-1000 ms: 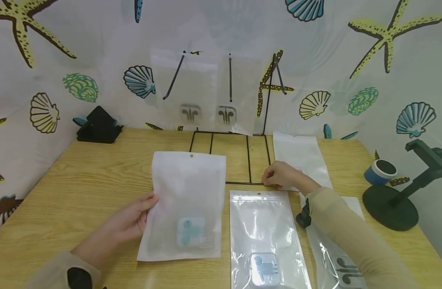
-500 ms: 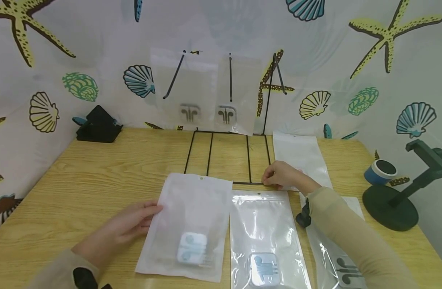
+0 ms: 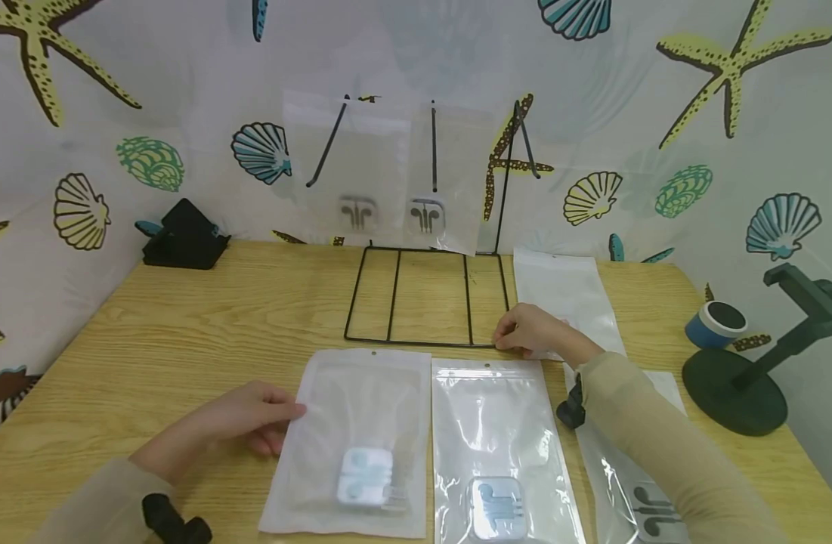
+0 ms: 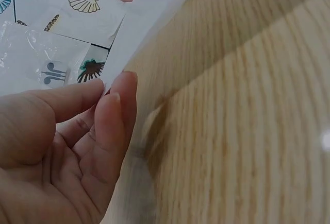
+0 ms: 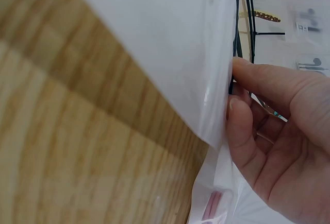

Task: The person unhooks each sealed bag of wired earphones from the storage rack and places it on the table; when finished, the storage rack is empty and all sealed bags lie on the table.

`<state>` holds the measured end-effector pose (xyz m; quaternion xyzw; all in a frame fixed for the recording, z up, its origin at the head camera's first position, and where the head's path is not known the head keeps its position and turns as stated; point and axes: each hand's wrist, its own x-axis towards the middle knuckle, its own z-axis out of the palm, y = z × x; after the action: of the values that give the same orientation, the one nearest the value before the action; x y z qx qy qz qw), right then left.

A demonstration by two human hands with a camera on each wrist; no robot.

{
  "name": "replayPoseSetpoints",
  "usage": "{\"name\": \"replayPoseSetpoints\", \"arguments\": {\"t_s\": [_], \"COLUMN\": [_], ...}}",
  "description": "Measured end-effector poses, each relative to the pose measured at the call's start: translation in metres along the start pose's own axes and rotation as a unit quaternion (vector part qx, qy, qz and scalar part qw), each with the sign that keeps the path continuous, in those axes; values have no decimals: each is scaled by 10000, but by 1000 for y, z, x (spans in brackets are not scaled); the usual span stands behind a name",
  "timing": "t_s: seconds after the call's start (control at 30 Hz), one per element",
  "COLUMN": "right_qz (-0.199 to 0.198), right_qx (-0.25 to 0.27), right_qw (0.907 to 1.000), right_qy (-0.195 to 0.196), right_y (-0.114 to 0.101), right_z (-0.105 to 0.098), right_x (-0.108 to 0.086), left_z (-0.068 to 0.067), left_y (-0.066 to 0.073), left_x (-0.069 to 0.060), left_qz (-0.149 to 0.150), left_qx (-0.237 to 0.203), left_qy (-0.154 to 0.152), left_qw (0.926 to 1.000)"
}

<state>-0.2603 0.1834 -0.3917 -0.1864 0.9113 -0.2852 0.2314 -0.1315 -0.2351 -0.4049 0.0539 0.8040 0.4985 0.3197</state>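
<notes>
Seen from the middle of the head view, the bag (image 3: pixel 361 393) between six and seven o'clock is milky white, its earphone case (image 3: pixel 364 476) white with pale blue; the bag (image 3: pixel 493 423) at five is translucent, silvery grey. The wire rack (image 3: pixel 422 342) is black. The surface (image 3: pixel 184 340) is honey-yellow with brown wood grain. Beige sleeves (image 3: pixel 674 446) show at eight and four. The white backdrop (image 3: pixel 456 53) carries brown-speckled yellow starfish (image 3: pixel 728 68) at ten and two, and blue, green and yellow shells (image 3: pixel 262 153).
</notes>
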Motion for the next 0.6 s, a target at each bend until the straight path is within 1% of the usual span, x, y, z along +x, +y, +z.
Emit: {"name": "replayPoseSetpoints", "arguments": {"t_s": [0.1,0.33,0.47,0.6], "right_qz": [-16,0,10,-16], "right_qx": [-13,32,41,31], "right_qw": [10000,10000,10000,10000], "right_qy": [7,-33,-16,2], "right_y": [0,-1,0,2], "right_z": [0,0,1,1], "right_x": [0,1,1,1], "left_z": [0,1,-1,-8], "left_y": [0,3,6,7], "left_x": [2,0,-2,-3], "left_qz": [46,1,20,133], "left_qx": [202,384,469,675], "left_qy": [-24,8,-93,-267], "left_qw": [9998,9993,9989,9973]}}
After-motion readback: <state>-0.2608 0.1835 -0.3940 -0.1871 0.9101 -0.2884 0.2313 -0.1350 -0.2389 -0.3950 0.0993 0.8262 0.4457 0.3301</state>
